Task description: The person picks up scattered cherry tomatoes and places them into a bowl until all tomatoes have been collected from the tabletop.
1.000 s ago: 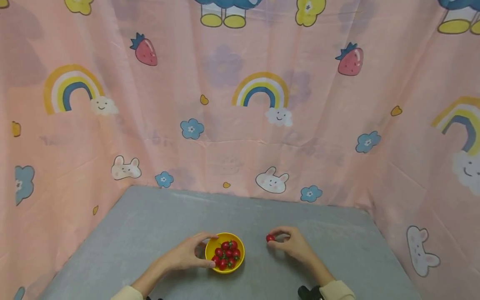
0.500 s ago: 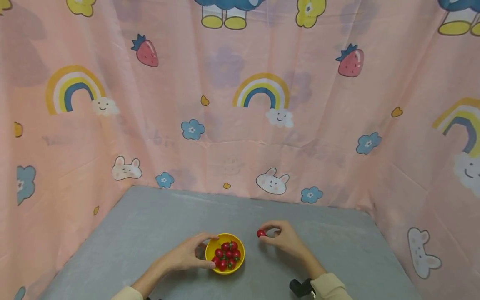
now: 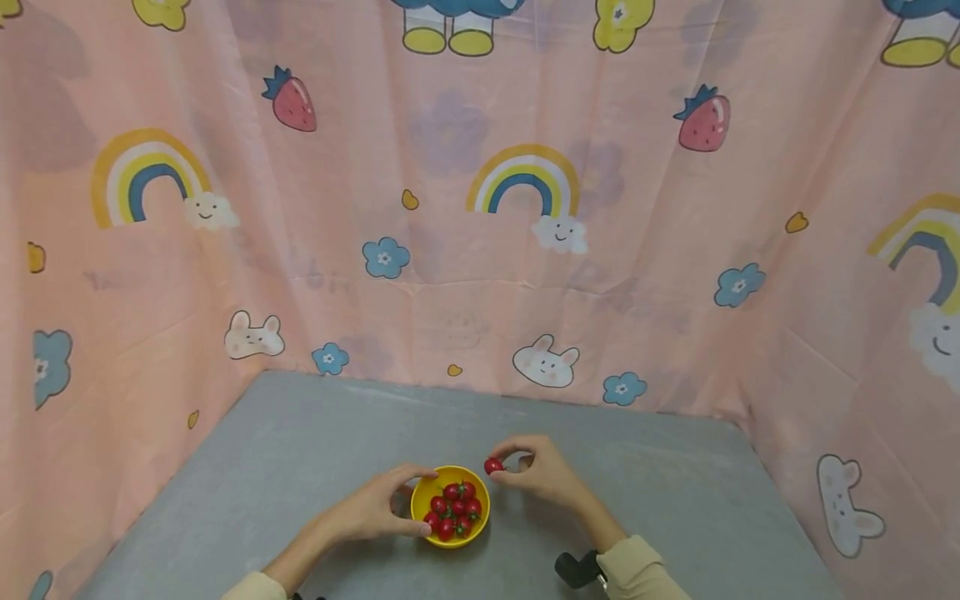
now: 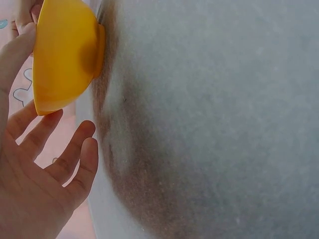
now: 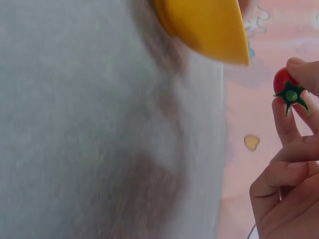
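A small yellow bowl [image 3: 420, 527] with several red cherry tomatoes [image 3: 457, 506] in it stands on the grey table. At its left side my left hand [image 3: 378, 504] holds it, thumb on the near rim and a finger on the far rim; in the left wrist view the last fingers spread off the bowl [image 4: 65, 55]. Just beyond the bowl's right rim, above the table, my right hand [image 3: 543, 473] pinches one cherry tomato [image 3: 493, 465] between thumb and fingertips. Its green star-shaped stem end shows in the right wrist view, on the tomato [image 5: 282, 78].
The grey tabletop [image 3: 337, 425] extends around the bowl to the back and sides. A pink patterned curtain [image 3: 450, 300] hangs along its back and both sides. A black device [image 3: 577, 570] sits at the right wrist.
My right hand has moved left and slightly away from me, carrying the cherry tomato close to the bowl. The left hand and the bowl have stayed in place.
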Demonstrator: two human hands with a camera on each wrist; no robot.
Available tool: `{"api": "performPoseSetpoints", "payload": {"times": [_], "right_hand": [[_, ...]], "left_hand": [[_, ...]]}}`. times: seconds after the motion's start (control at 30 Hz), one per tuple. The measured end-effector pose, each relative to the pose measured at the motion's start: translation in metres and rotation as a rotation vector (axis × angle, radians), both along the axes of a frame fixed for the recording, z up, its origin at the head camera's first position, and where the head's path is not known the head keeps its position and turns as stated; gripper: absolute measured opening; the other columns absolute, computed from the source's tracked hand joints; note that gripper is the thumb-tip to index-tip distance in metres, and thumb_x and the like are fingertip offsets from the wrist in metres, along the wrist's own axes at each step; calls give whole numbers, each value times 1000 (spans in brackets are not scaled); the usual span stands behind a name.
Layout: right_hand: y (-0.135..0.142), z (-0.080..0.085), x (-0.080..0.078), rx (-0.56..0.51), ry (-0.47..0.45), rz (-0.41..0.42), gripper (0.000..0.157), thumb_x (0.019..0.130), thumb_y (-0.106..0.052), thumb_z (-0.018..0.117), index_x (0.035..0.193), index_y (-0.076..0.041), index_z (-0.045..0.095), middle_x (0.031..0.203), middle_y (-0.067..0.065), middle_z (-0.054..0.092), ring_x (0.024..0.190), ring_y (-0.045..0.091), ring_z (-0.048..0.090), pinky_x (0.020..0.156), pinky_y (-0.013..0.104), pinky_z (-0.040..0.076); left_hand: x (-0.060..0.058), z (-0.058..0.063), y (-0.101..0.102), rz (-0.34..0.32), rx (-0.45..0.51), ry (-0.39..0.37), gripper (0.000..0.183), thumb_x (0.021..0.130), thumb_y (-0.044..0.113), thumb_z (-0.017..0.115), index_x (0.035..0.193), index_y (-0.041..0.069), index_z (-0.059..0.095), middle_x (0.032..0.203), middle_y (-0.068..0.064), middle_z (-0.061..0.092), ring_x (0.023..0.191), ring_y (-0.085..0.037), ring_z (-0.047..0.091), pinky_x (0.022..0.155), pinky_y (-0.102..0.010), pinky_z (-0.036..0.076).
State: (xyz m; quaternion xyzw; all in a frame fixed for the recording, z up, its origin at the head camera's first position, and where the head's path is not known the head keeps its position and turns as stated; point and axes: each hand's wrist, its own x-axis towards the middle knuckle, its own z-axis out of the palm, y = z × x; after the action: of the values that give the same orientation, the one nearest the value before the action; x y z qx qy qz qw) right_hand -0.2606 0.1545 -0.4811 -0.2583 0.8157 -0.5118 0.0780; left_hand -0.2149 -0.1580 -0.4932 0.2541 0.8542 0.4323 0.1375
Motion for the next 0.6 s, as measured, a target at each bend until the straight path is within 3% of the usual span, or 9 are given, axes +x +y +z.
{"api": "performPoseSetpoints", "payload": {"times": [0.33,0.6], "right_hand": [[-17,3,9,-4,-3,84,17,89,-18,82,105,-14,77,99,-1,70,49,11,39,49,21,37],[-30,2,14,-11,-15,148,20,91,-15,79,109,-6,76,99,-3,71,50,9,40,49,21,37]], "left_hand": [[-1,-3,-2,6,-17,0,65,87,36,83,142,18,54,141,-3,53,110,-23,57,79,-33,51],[-2,-5,-2,4,-20,12,65,87,36,83,143,18,54,141,-3,53,107,-21,57,79,-32,51]]}}
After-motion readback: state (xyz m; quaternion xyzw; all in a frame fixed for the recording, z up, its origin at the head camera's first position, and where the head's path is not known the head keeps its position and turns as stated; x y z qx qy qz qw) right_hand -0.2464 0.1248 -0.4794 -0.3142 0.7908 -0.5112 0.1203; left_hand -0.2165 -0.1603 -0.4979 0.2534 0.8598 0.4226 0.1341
